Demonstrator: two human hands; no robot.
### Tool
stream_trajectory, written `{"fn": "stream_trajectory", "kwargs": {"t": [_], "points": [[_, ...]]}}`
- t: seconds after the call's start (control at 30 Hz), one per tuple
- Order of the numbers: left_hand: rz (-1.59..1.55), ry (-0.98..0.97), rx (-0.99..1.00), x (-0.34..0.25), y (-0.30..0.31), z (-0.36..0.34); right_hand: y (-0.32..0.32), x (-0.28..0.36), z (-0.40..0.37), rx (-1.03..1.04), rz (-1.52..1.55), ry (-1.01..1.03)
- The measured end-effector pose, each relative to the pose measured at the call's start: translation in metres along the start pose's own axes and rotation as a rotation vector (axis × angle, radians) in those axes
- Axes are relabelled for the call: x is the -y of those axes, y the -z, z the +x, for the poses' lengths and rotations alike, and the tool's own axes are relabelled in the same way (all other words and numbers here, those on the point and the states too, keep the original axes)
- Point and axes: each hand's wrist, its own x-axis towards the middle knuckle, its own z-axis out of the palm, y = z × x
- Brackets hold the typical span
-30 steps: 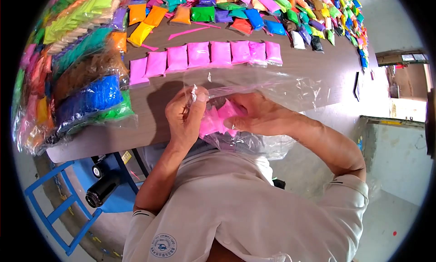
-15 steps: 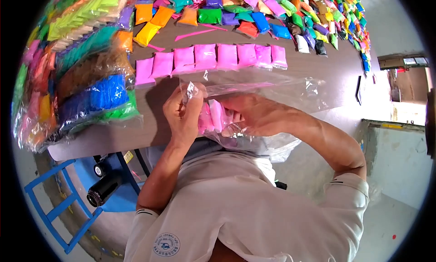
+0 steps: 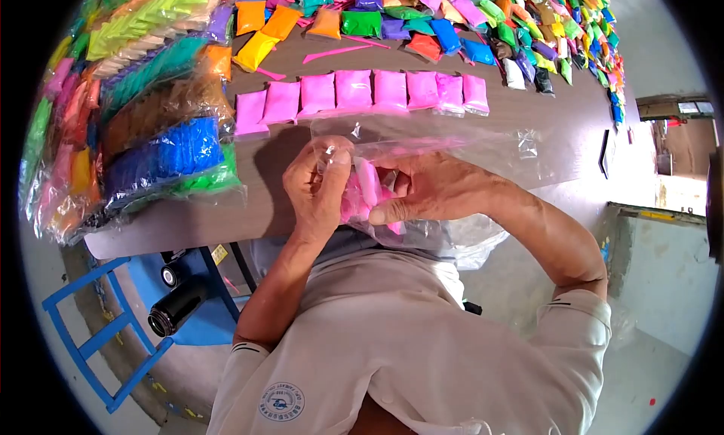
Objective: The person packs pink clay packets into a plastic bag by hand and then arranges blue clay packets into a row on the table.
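Pinching clear film (image 3: 430,231), left hand (image 3: 320,182) seemingly steadies it; right hand (image 3: 434,186) curls round pink packets (image 3: 367,182) amid it, at near edge of table (image 3: 181,227). Pink row (image 3: 354,90) lies beyond, perhaps spread for easy reach.

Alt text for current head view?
A person's left hand holds a clear plastic bag, the right hand at pink packets inside. Beyond, a row of eight pink packets lies on a table, multicoloured packets behind and to the left.
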Motion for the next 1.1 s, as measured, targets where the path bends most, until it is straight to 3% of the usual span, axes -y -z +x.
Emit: {"fn": "stream_trajectory", "kwargs": {"t": [0.07, 0.37, 0.47, 0.57, 0.97, 1.1], "points": [[-0.031, 0.011, -0.002, -0.001, -0.001, -0.001, 0.001, 0.005, -0.003, 0.020, 0.076, 0.010], [-0.025, -0.005, 0.002, 0.000, 0.000, -0.003, -0.001, 0.006, -0.001, 0.013, -0.230, -0.104], [0.044, 0.008, 0.007, 0.000, 0.004, -0.003, -0.003, -0.002, -0.004, -0.096, -0.244, -0.039], [0.048, 0.037, -0.017, 0.000, 0.004, -0.004, -0.001, 0.006, -0.007, -0.068, -0.003, 0.060], [-0.002, 0.020, -0.024, 0.003, 0.002, -0.005, -0.006, 0.017, -0.003, -0.019, -0.064, -0.054], [0.021, 0.011, -0.014, -0.002, 0.002, -0.004, -0.022, -0.010, -0.004, -0.182, -0.266, 0.102]]}}
